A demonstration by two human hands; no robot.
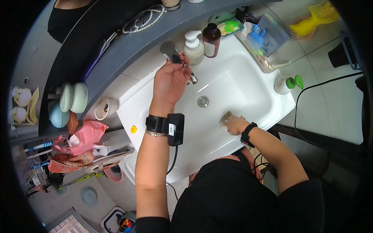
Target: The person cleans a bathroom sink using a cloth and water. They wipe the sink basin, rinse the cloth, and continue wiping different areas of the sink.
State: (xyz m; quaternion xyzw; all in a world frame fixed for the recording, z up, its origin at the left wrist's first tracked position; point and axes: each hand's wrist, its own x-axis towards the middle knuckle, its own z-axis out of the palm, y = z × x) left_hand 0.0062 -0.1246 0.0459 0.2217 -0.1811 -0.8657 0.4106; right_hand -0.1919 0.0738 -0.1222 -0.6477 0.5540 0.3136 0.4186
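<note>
My left hand (173, 77) reaches over the back of the white washbasin (242, 84). Its fingers are curled on a dark grey rounded piece (169, 49), which appears to be the faucet's handle; the palm hides part of it. The chrome spout (193, 78) pokes out beside that hand, above the round metal drain (203, 101). Down in the basin's front right part, my right hand (235, 125) presses a greenish-brown sponge or cloth (225, 117) against the white surface. A little white foam shows around its fingers.
A white pump bottle (193, 52) and a dark red bottle (211, 43) stand on the back rim. A green-topped pump bottle (285, 84) sits at the right corner, and a yellow toy duck (133, 129) at the left. A black cable (176, 160) hangs from my left wrist device.
</note>
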